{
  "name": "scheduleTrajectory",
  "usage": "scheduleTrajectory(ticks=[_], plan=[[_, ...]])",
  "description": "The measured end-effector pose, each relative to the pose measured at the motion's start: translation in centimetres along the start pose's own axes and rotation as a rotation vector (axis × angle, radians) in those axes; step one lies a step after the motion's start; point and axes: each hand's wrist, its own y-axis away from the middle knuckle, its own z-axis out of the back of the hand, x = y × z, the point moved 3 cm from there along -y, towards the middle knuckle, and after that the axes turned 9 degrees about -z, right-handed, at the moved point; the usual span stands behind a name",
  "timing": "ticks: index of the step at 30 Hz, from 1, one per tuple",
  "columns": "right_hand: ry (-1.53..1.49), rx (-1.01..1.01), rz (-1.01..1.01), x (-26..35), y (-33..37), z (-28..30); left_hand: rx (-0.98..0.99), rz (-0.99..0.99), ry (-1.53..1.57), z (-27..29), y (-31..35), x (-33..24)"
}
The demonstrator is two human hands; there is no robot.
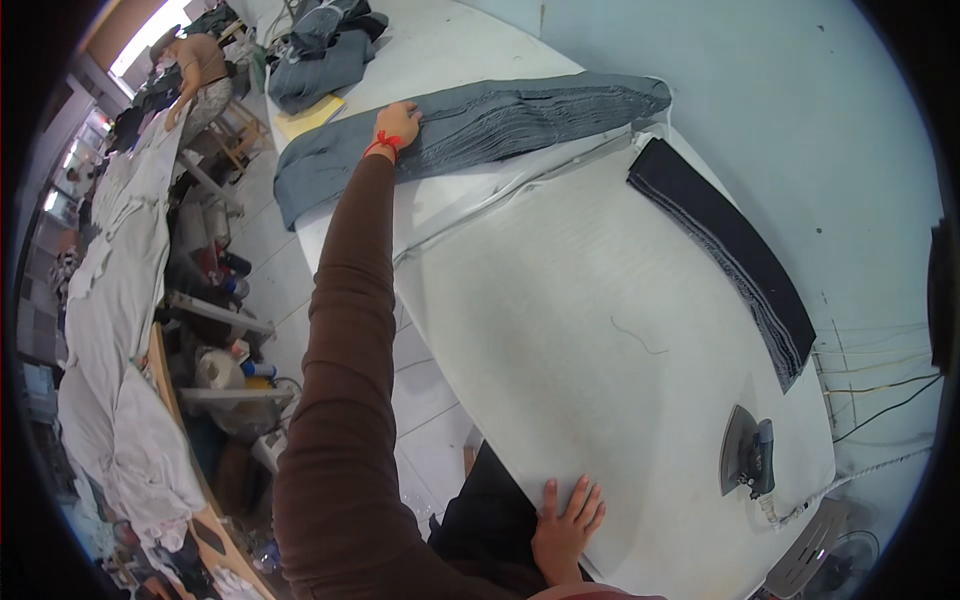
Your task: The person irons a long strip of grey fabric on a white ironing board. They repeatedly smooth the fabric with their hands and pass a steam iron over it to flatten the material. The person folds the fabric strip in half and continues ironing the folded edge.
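Here's my left hand (397, 122) out at full reach, up in the top centre-left of the frame, resting on the long stack of grey fabric pieces (500, 115) that stretches across the upper middle. The fingers look curled on its top layer; whether they're pinching cloth, I can't tell. My right hand (566, 530), well apart at the bottom centre, lies palm down near the counter's (540, 310) edge, fingers spread, holding nothing, perhaps bracing me!

So the step in hand, as I judge it, is reaching to the grey stack. The next move seems to call for a sure grip on just the layers wanted, keeping those ragged edges lined up. At right of frame, the black fabric stack (735, 245) lies untouched; below it, the iron (748, 455) sits on the counter, clear of both hands. A loose thread (637, 338) curls at centre-right.
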Motion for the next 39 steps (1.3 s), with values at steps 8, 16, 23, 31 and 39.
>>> scheduleTrajectory(ticks=[8, 16, 23, 31, 39], plan=[[0.022, 0.08, -0.1, -0.3, 0.3, -0.2, 0.031, 0.302, 0.026, -4.2, 0.3, -6.3], [-0.011, 0.059, -0.077, 0.1, 0.5, -0.5, -0.027, 0.428, 0.172, -1.9, -1.5, -3.7], [0.017, -0.002, -0.096, 0.0, 0.0, -0.4, 0.152, 0.065, 0.016, 1.3, -2.0, -6.6], [-0.004, 0.003, -0.087, 0.4, -0.6, 0.7, -0.07, -0.359, -0.134, 7.9, 5.6, -10.6], [-0.027, 0.068, -0.024, 0.2, 0.8, 1.3, -0.204, -0.515, 0.104, 14.0, 25.6, -20.2]])
